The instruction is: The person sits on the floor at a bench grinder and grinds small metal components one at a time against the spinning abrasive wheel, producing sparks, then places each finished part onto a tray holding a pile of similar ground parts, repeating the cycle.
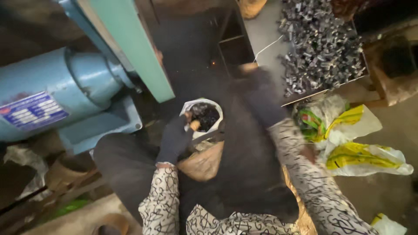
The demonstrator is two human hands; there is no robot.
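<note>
Currently left hand [175, 138] grips white sack [204, 114] rim mid-frame; right hand [254, 76] blurred, grip unclear; sack could tip, spilling dark parts.

Dark gloves on both hands [174, 137], white sleeves with black squiggles

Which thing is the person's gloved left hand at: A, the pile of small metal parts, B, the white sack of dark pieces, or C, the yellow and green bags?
B: the left hand rests at the rim of the white sack, far from the other two.
</note>
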